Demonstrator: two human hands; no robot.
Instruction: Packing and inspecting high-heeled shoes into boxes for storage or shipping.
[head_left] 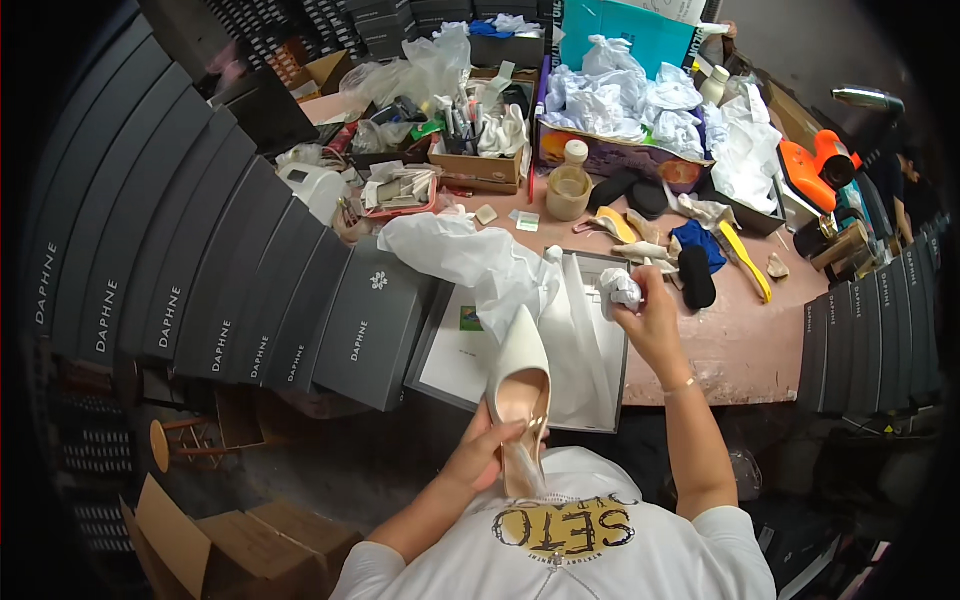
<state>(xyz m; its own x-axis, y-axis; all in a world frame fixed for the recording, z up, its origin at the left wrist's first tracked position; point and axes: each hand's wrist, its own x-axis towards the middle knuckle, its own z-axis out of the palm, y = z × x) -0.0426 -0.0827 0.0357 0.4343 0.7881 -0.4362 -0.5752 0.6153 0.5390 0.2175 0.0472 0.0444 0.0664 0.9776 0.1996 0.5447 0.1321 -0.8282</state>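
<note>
A white pointed-toe shoe (522,375) with thin straps is gripped at its strap end by my left hand (483,452), toe pointing away from me. My right hand (648,322), raised over the table to the right, pinches a crumpled wad of white paper (621,289). Between and beyond my hands lies an open grey shoebox (622,385), lined with white sheets. Thin white wrapping paper (465,255) spills over its far left edge. The shoe's toe reaches over the box's near part. My left fingertips are partly hidden behind the shoe.
Stacked dark grey shoeboxes (255,265) line the left; more boxes (868,340) stand at the right. Farther back are a carton of crumpled paper (625,155), a jar of yellowish liquid (569,190), a yellow-handled brush (745,262) and an orange tool (808,172). An open cardboard box (240,545) sits lower left.
</note>
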